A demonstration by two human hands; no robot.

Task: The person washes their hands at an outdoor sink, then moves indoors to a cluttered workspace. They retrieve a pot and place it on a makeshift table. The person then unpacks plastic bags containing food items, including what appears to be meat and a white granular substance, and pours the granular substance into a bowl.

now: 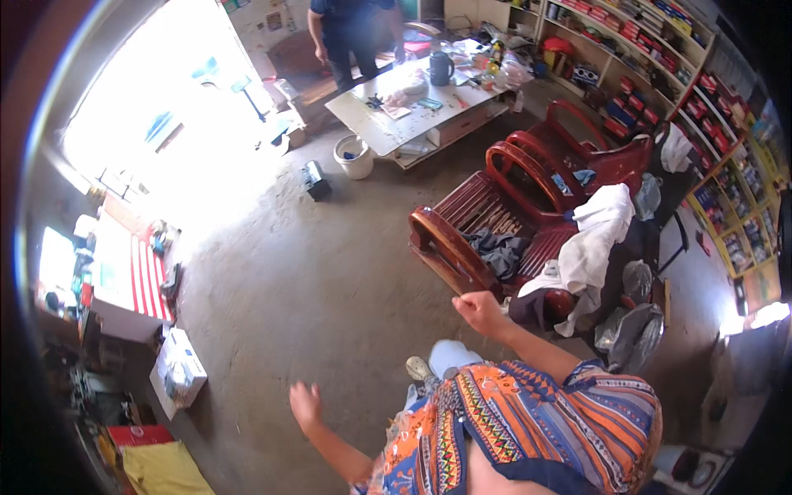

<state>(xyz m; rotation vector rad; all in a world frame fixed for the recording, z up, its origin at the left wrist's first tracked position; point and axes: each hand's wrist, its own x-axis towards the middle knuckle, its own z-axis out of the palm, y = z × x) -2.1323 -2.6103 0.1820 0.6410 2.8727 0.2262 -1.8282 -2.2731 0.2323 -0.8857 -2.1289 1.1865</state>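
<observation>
My left hand hangs over the bare concrete floor, its fingers loosely stretched and nothing in it. Farther right, my right hand is curled into a loose fist, with no object showing in it. It is nearest to the dark red wooden armchair, though apart from it as far as I can see. A dark grey cloth lies on that chair's seat, and a white cloth drapes over its near right side. One of my light-coloured shoes shows below me.
A low white table holds a dark jug and clutter; a person stands behind it. A white bucket and a black box sit on the floor. Stocked shelves line the right. A white box stands left.
</observation>
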